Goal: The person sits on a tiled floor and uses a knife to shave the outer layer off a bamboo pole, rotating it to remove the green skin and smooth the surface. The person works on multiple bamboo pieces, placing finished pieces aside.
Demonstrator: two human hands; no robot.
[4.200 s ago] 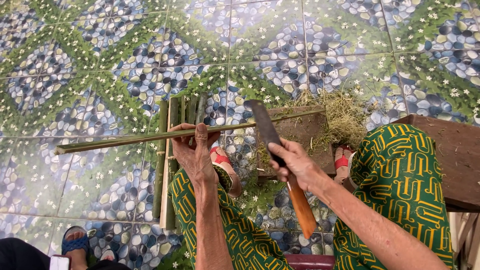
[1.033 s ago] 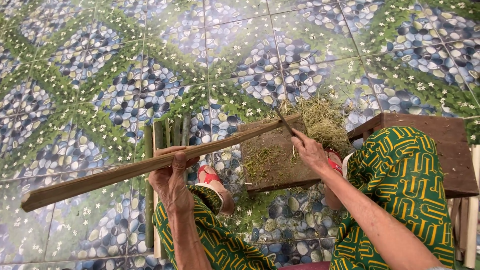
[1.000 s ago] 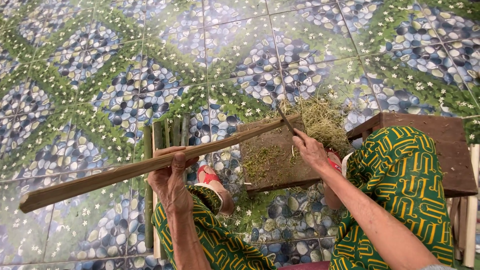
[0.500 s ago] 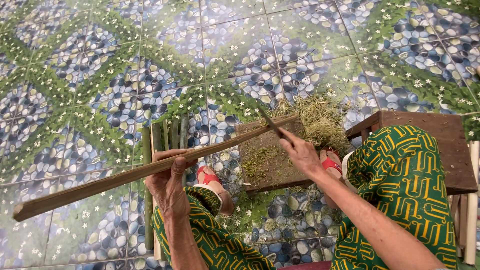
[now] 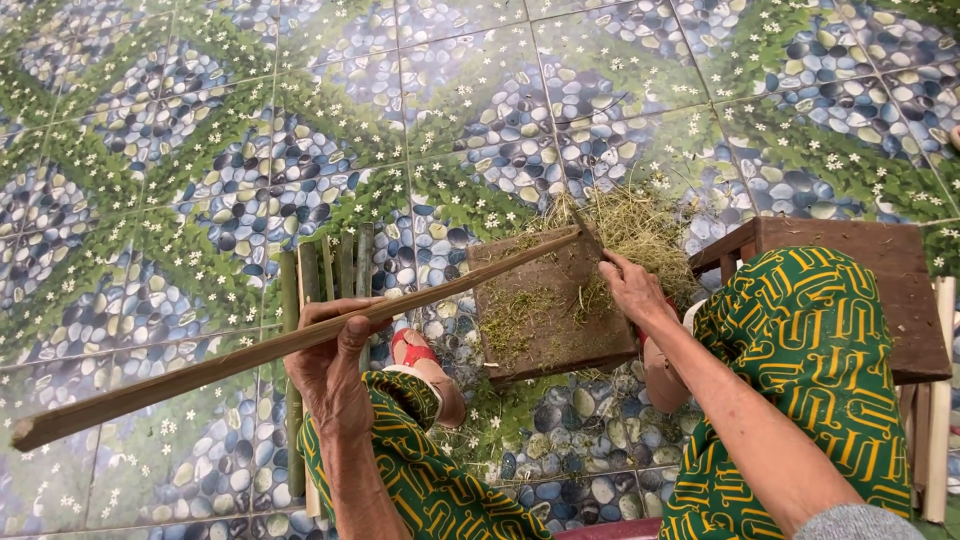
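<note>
My left hand (image 5: 335,365) grips a long bamboo strip (image 5: 200,365) near its middle. The strip slants from the lower left up to a wooden block (image 5: 555,320), where its far end rests. My right hand (image 5: 632,290) is closed on a knife (image 5: 588,232) whose dark blade meets the strip's tip above the block. Green shavings (image 5: 640,225) lie piled on and behind the block. My knees in green and yellow patterned cloth (image 5: 800,340) frame the block.
Several cut bamboo strips (image 5: 325,270) lie on the patterned tile floor (image 5: 300,120) left of the block. A brown wooden stool (image 5: 900,290) stands at the right, with pale sticks (image 5: 938,400) beside it. My foot in a red sandal (image 5: 415,355) rests near the block.
The raised knife has come down to the strip's tip on the block. The strip's near end has dropped lower to the left, and my left hand has slid along it.
</note>
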